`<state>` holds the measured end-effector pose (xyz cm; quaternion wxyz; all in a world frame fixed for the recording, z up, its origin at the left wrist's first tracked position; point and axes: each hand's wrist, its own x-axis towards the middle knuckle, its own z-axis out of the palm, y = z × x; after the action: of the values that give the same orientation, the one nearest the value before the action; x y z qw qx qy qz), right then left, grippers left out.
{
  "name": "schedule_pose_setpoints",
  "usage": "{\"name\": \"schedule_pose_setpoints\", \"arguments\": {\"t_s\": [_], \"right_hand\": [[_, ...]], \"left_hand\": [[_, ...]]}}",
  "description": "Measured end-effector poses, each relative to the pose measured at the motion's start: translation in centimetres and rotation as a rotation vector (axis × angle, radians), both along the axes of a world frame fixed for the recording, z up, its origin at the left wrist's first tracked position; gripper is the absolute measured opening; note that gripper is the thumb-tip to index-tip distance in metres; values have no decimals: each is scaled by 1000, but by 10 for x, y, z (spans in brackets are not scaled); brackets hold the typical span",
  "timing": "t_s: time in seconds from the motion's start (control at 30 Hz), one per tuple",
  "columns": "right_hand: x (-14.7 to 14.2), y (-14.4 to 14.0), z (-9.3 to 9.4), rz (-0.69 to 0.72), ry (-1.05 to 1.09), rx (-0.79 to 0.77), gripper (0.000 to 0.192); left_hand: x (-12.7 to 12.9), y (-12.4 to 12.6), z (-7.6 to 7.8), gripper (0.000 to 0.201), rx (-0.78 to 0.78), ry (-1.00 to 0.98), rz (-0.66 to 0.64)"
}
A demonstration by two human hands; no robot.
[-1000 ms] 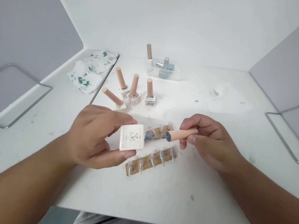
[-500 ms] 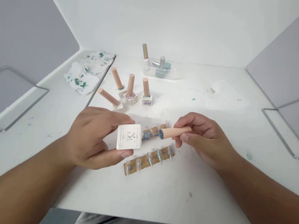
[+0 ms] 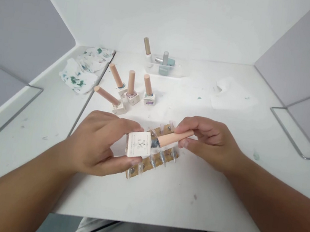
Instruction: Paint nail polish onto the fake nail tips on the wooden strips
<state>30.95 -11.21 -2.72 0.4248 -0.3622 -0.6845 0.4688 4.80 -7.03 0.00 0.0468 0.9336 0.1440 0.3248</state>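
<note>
My left hand [image 3: 100,143] holds a white bottle [image 3: 139,145] sideways between thumb and fingers, well back from the front edge of the table [image 3: 218,201]. My right fingers [image 3: 206,148] pinch its peach cap [image 3: 173,138] at the blue neck [image 3: 154,143]; whether they touch, I can't quite tell. Beneath, two brown strips [image 3: 146,166] carry nail tips [image 3: 163,158]. A clear tray [image 3: 178,72] sits by the back edge.

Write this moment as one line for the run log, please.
left hand: white bottle, sideways | right hand: peach cap at bottle neck | beneath: nail-tip strips | beyond: four capped bottles
</note>
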Motion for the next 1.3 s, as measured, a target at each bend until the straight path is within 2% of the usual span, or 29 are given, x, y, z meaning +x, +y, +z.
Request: {"name": "schedule_pose_setpoints", "arguments": {"t_s": [0.1, 0.2, 0.3, 0.43, 0.63, 0.87, 1.07, 1.2, 1.3], "right_hand": [[5, 2, 3, -9, 37, -42, 11], [9, 4, 5, -21, 10, -16, 10], [11, 5, 6, -27, -74, 124, 14], [10, 5, 6, 53, -167, 340, 21], [4, -1, 13, 119, -360, 505, 18], [1, -1, 11, 102, -423, 552, 16], [3, -3, 11, 30, -411, 461, 17], [2, -4, 11, 50, -460, 465, 12], [1, -4, 10, 15, -497, 468, 9]], "left_hand": [[-2, 1, 1, 26, -20, -31, -39], [-4, 3, 2, 25, -39, -70, -58], [-6, 5, 3, 24, -33, -59, -52], [-6, 6, 3, 24, -7, -39, -51], [-6, 6, 3, 23, -19, -37, -41], [-6, 4, 3, 23, -6, -36, -32], [-7, 5, 4, 23, 22, -50, -1], [-8, 7, 3, 23, 19, -44, 3], [-8, 6, 3, 23, 19, -44, 3]]}}
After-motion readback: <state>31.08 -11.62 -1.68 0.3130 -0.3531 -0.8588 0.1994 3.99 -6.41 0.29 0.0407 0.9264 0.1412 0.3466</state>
